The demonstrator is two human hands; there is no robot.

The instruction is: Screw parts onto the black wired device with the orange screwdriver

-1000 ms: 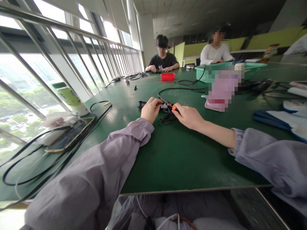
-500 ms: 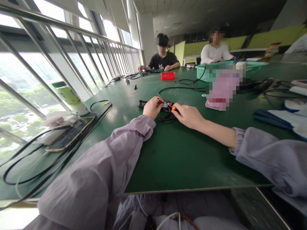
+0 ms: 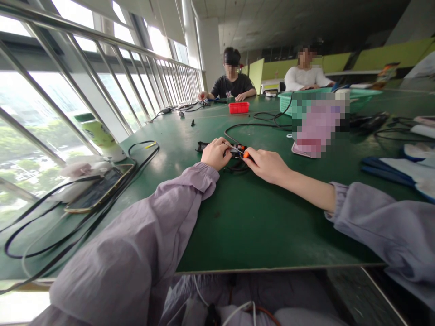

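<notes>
On the green table (image 3: 265, 226), the black device (image 3: 238, 147) lies in front of me between my two hands, and I place everything else by it. My left hand (image 3: 215, 154) is at its left part, fingers bent in close beside the screwdriver's shaft; I cannot tell whether they pinch the shaft or the device. My right hand (image 3: 270, 165) is closed around the orange-and-black handle of the screwdriver (image 3: 246, 155), at the device's right end, with the shaft slanting over the device toward my left fingers. A black cable (image 3: 251, 124) curves behind the device, and part of a dark coil shows just on its near side. Beyond the device sits a red tray (image 3: 239, 107), with a person in a black shirt (image 3: 234, 85) farther back. To its right are a pink flat thing (image 3: 314, 136), a green basket (image 3: 286, 106) and, farther out, blue-and-white gloves (image 3: 397, 170). Well to its left are a dark-screened phone (image 3: 98, 192) and a green-and-white cup (image 3: 102, 140).
</notes>
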